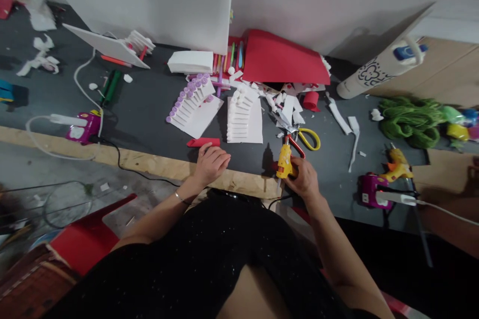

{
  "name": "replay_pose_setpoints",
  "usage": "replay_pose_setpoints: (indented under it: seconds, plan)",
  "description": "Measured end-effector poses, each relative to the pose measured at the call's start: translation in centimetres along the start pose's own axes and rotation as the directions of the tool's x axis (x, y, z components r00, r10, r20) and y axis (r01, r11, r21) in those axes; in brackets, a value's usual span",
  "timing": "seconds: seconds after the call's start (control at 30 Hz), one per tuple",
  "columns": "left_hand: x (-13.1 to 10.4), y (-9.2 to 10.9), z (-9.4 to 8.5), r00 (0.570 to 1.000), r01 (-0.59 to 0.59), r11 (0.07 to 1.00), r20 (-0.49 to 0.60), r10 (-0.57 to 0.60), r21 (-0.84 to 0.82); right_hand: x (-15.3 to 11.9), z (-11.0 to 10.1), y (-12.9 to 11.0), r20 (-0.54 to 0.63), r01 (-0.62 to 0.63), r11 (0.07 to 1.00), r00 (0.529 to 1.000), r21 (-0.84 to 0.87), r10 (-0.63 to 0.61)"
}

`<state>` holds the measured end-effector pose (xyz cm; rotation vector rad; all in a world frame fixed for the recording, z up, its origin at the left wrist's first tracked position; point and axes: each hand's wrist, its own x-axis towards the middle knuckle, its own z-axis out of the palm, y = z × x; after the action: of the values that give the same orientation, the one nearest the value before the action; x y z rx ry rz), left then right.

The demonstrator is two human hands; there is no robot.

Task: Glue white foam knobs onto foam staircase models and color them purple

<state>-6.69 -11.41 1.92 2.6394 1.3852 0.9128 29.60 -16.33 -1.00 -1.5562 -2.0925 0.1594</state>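
My right hand (305, 178) is closed round the handle of a yellow glue gun (285, 162), its nozzle pointing away from me beside the scissors (309, 138). My left hand (211, 162) rests at the table's front edge, its fingertips at a red rolled piece (203, 142); the fingers lie bent and close together, and whether they grip the roll is hard to see. Beyond it lie a white card with purple-tipped pieces (190, 97) and a white card with white-tipped pieces (240, 119).
Red sheets (282, 57) and white scraps (288, 104) lie farther back. At the right are a white bottle (370, 77), green yarn (411, 119), another yellow glue gun (398, 164) and a purple power block (370, 191). A second purple block (88, 127) with cables sits left.
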Motion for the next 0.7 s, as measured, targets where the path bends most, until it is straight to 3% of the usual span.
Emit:
replay_pose_setpoints:
  seconds: [0.17, 0.33, 0.7]
  plan:
    - [-0.1, 0.0, 0.1, 0.998, -0.029, 0.999, -0.053, 0.029, -0.017, 0.1, -0.3, 0.5, 0.051, -0.016, 1.000, 0.999, -0.017, 0.017]
    - [-0.2, 0.0, 0.1, 1.000, 0.016, 1.000, 0.002, -0.016, -0.020, 0.0, -0.5, 0.9, 0.032, 0.038, 0.999, 0.999, 0.008, -0.038]
    - [0.1, 0.2, 0.2, 0.987, -0.052, 0.999, -0.150, 0.052, 0.007, -0.7, -1.3, 3.0, -0.044, 0.014, 0.999, 0.999, -0.052, -0.017]
